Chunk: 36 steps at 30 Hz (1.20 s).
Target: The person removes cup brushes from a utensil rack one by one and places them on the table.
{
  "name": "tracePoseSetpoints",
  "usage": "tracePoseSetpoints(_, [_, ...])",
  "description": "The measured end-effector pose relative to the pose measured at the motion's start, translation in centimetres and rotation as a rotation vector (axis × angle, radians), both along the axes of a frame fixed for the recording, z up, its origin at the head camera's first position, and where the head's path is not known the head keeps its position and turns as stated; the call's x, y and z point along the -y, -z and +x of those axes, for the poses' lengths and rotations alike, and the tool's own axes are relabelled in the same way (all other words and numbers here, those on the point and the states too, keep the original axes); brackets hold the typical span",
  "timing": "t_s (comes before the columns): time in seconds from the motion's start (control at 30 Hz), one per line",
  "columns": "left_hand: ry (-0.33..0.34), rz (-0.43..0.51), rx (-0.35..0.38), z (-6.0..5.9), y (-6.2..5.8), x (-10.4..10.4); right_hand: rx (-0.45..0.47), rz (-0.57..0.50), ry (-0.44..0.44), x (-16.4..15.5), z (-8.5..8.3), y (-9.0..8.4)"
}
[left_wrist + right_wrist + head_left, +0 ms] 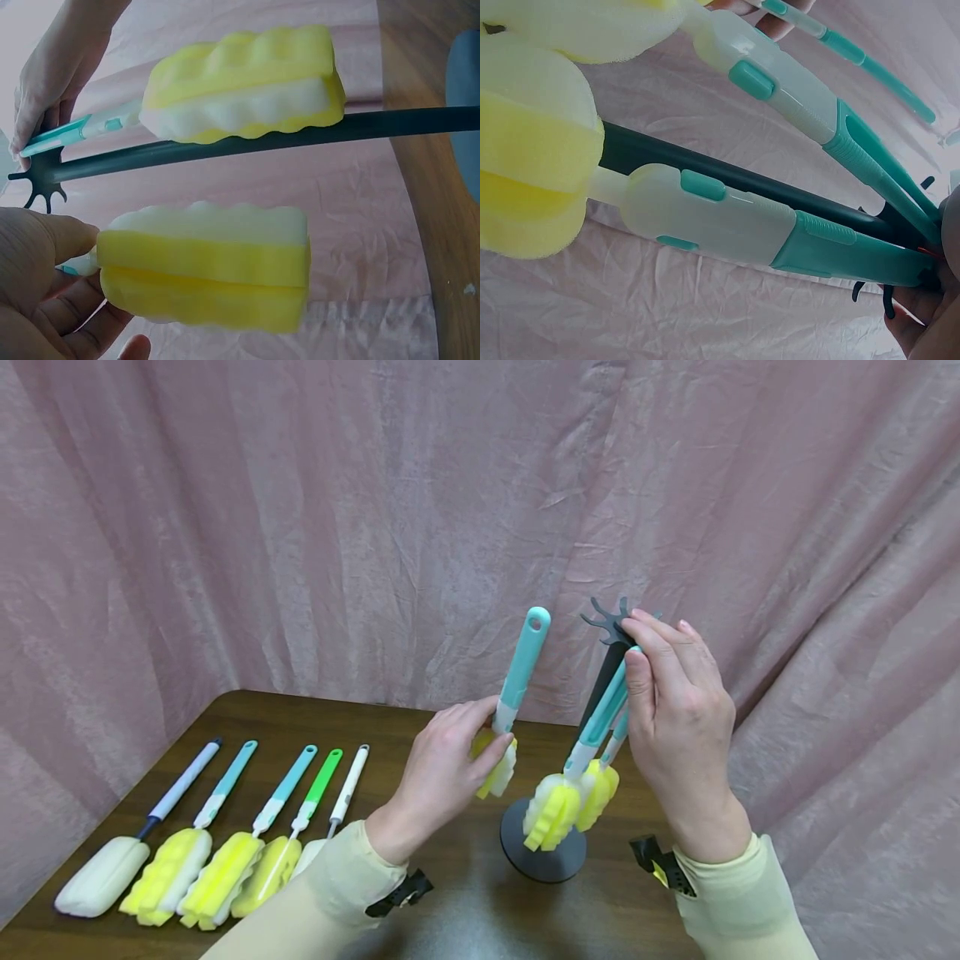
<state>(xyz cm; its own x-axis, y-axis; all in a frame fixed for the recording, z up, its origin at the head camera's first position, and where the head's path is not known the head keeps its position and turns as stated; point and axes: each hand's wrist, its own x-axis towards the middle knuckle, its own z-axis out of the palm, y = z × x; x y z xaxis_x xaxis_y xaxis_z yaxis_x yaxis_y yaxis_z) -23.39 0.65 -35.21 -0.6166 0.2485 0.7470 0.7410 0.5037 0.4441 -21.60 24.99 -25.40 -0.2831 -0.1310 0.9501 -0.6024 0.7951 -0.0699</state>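
Observation:
My left hand (442,768) grips a sponge bottle brush (521,664) at its neck, its teal handle pointing up and the yellow-white sponge (206,262) hanging below the fingers. At the top of a black hook stand (609,672), my right hand (682,718) holds the handle end of a second teal brush (603,714) between thumb and fingers. Another teal-handled brush (705,217) hangs beside it, sponge downward. The right hand partly hides the hooks, so which brush end sits on which hook cannot be told.
On the dark wooden table (465,877) at left lie several brushes in a row: a white sponge one (105,872), yellow-white ones with teal handles (228,868), a green-handled one (318,789) and a white-handled one (351,785). The stand has a round base (540,864). Behind hangs a pink curtain (450,527).

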Motion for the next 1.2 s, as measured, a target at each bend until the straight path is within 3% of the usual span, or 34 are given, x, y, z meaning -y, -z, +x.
tracePoseSetpoints(1.2, [-0.125,0.005,0.051,0.5,0.4,4.3,0.002,-0.004,-0.005,0.1,0.1,-0.1])
